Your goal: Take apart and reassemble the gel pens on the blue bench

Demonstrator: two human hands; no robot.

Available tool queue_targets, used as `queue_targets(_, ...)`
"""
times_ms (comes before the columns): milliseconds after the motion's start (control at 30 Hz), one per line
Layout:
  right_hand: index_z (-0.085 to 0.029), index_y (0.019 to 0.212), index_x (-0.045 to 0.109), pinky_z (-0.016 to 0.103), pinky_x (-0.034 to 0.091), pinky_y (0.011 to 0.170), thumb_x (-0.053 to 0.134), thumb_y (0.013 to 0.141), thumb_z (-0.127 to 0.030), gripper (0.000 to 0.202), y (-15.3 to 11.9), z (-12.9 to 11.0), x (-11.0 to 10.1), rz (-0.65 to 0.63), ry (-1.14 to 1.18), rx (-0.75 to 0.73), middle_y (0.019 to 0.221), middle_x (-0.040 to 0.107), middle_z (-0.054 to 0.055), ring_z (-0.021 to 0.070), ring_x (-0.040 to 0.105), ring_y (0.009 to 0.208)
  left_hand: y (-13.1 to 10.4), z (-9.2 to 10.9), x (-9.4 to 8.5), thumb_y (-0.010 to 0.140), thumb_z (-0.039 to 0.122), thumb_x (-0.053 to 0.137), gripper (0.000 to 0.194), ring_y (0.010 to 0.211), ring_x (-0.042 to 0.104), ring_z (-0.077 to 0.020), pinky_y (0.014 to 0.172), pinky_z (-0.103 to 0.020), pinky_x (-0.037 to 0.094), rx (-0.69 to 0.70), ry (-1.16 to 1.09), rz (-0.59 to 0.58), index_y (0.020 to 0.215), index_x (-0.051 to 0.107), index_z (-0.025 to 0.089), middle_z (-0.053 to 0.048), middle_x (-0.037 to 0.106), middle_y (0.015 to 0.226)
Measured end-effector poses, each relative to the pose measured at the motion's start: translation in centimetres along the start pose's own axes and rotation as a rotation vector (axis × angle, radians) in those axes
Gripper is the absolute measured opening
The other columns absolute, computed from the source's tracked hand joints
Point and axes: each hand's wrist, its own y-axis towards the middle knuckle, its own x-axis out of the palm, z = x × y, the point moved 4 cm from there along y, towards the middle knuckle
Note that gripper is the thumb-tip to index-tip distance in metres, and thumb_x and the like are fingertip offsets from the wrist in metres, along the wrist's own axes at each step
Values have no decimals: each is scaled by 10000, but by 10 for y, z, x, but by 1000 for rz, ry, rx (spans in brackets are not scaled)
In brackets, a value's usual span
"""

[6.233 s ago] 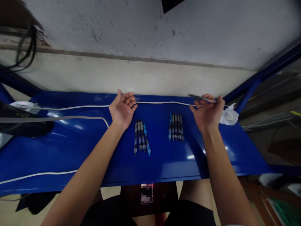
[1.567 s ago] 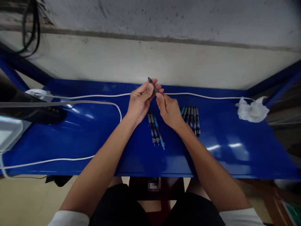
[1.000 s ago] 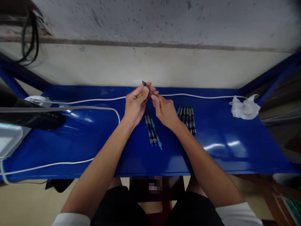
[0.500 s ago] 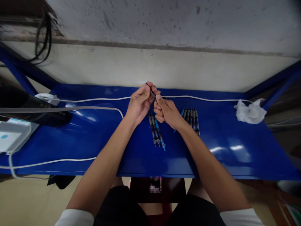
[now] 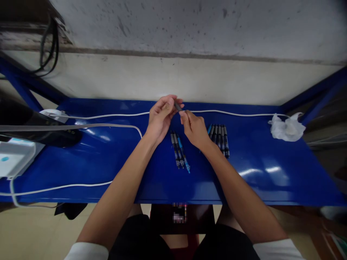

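Note:
Both hands meet above the far middle of the blue table, on one dark pen (image 5: 177,106) with a grey grip. My left hand (image 5: 162,116) pinches its upper left part between thumb and fingers. At its lower right end, my right hand (image 5: 194,126) is closed, with thumb and forefinger on the pen and the rest of it hidden in the hand. Below the hands lie two grey-gripped pens (image 5: 175,150) and a blue pen (image 5: 183,153) side by side. A row of several grey-gripped pens (image 5: 221,137), with a blue one at its left, rests partly behind my right wrist.
The blue table (image 5: 260,155) backs onto a wall. A white cable (image 5: 230,114) runs along its rear to a crumpled white plastic bag (image 5: 287,127). At left are a black cylinder (image 5: 61,131), a white box (image 5: 16,155) and more cables.
My right hand has turned and its fingers have closed in, and more of the pen's grey grip shows between the hands. The pens on the table stay where they were.

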Motion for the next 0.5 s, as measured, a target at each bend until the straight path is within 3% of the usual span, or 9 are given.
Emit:
queue_targets(67,-249,870,579,323,408,662,315,1206,-570,534,0,-1,-1,17,36,3,706,647,2,149,548,570,-2,1,3,914,491,916,359,1239,783,-285,1106,-420,608,-28,1,-78,1159,815,249,-91,827,1247)
queue_targets(133,-248,865,582,321,411,662,302,1205,-574,548,0,-2,-2,19,37,7,699,638,0,148,545,565,-2,0,3,890,461,941,384,1219,787,-289,1085,-418,617,-21,9,-101,1185,819,248,-91,830,1243)
queue_targets(267,-246,920,612,320,421,680,311,1199,-559,516,-1,-4,2,-18,-28,17,763,675,25,171,595,629,0,-4,-4,808,413,1008,300,1016,802,-218,982,-348,637,60,29,25,966,812,249,-26,816,988)
queue_targets(333,-244,945,622,318,423,686,326,1196,-548,493,-2,-4,3,-42,-48,26,788,695,34,177,612,650,1,-4,-5,768,400,1033,326,1016,793,-206,970,-324,627,63,27,57,938,794,258,-9,791,942)
queue_targets(500,-241,970,630,315,423,682,327,1196,-543,483,-2,-2,-1,-9,-59,44,808,725,39,173,615,636,-2,-2,3,842,418,977,403,1243,767,-306,1025,-412,616,-59,-17,-51,1170,808,258,-96,811,1215)
